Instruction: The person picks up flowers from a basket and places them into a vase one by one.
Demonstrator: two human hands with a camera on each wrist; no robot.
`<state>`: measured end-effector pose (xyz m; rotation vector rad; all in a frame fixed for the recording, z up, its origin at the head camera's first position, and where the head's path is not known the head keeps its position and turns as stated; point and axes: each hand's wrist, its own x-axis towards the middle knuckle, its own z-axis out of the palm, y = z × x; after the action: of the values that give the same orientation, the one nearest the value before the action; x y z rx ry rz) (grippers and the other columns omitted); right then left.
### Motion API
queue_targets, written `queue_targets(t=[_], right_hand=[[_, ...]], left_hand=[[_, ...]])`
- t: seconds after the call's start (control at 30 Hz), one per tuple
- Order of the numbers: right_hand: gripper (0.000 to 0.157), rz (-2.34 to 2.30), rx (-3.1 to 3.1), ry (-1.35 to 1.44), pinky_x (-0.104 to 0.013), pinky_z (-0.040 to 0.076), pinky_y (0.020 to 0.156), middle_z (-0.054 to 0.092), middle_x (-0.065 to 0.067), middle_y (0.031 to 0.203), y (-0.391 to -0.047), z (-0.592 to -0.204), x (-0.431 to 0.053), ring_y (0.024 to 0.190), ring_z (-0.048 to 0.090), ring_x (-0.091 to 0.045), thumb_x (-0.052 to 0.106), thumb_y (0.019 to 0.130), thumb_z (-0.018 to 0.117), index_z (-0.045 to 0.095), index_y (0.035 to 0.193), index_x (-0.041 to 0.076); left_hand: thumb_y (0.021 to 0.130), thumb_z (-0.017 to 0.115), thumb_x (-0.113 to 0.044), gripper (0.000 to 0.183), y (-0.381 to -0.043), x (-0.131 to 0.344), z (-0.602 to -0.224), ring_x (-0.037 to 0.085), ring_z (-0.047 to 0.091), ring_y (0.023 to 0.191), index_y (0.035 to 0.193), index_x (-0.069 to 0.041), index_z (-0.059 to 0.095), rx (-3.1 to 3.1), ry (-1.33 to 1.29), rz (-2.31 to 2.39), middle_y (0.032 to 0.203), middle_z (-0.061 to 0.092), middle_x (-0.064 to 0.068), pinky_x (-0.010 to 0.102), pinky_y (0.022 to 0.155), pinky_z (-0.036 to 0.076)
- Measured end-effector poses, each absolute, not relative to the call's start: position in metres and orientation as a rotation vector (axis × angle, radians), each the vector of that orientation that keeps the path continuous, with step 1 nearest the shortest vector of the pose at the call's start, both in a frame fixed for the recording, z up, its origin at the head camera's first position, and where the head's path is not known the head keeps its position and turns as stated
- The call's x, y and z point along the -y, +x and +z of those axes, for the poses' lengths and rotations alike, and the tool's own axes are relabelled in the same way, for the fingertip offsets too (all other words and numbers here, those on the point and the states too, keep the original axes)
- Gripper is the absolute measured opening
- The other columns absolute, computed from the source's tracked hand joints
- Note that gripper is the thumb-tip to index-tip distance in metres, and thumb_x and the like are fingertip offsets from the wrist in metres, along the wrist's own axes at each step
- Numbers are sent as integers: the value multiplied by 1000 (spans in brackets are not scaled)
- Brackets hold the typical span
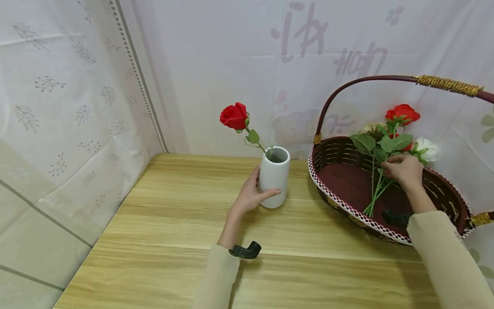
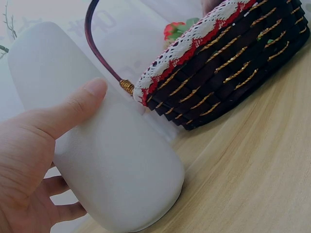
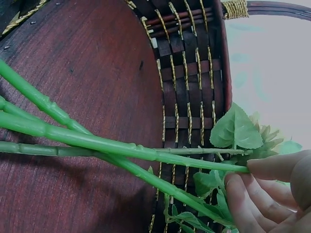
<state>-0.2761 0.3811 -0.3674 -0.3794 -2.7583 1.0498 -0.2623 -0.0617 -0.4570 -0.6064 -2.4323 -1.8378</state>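
Green stem (image 3: 136, 147) in right grip (image 1: 407, 171)

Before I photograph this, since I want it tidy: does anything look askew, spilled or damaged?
Nothing looks spilled or damaged. The green-leaved red rose leans left in the upright white cylindrical vase, which seems natural for one flower.

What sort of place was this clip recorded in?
Probably a small indoor tabletop setup, perhaps staged: a wood-grain table with pale printed cloth behind it, bearing a white vase and a woven basket with flowers.
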Motion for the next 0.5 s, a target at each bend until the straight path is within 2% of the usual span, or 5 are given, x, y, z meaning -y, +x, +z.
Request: queue_targets(t=[0.03, 0.13, 0.37, 0.5], right_hand=[[45, 1068, 2751, -372, -9, 43, 54, 68, 5, 57, -276, -367, -381, 52, 66, -3, 21, 99, 62, 58, 123, -18], [45, 1110, 2730, -359, -9, 45, 52, 69, 3, 60, -275, -368, -381, 53, 67, -4, 19, 99, 62, 57, 124, -19], [43, 1207, 2667, -331, -23, 57, 55, 65, 12, 68, -276, -372, -383, 53, 65, 0, 14, 99, 62, 55, 125, -19], [45, 1254, 2622, -321, -24, 58, 55, 61, 20, 67, -276, -373, -384, 52, 63, 2, 14, 99, 62, 53, 128, -20]], left_hand=[[81, 87, -31, 93, -262, 62, -457, 20, 51, 130, 156, -29, 31, 2428, -607, -1840, 144, 49, -1, 47, 109, 42], [81, 87, -31, 93, -261, 62, -456, 21, 51, 130, 156, -28, 31, 2427, -601, -1849, 144, 49, -1, 47, 108, 42], [83, 86, -22, 96, -261, 61, -454, 28, 49, 133, 159, -23, 28, 2429, -600, -1866, 149, 46, 7, 51, 110, 39], [84, 84, -17, 96, -253, 61, -441, 32, 47, 135, 159, -15, 25, 2451, -605, -1866, 151, 45, 12, 51, 111, 39]])
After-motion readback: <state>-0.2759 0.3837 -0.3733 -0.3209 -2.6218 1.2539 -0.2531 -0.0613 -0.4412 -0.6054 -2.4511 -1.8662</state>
